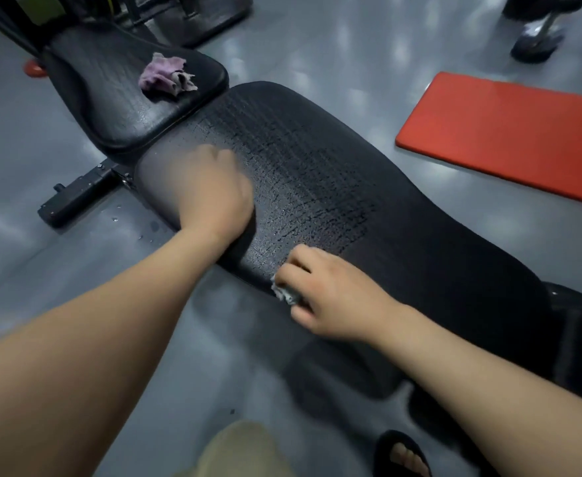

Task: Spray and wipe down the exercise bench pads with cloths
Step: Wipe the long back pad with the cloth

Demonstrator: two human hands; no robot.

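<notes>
A long black back pad of the exercise bench runs from the centre to the right, wet with spray droplets in its middle. My left hand is motion-blurred on the pad's left end; whether it holds anything is hidden. My right hand grips a small grey cloth at the pad's near edge. The black seat pad sits at the upper left with a crumpled purple cloth lying on it.
A red mat lies on the grey floor at the right. The bench's black foot bar sticks out at the left, with droplets on the floor beside it. Another person's shoe stands at the top right. My sandalled foot is at the bottom.
</notes>
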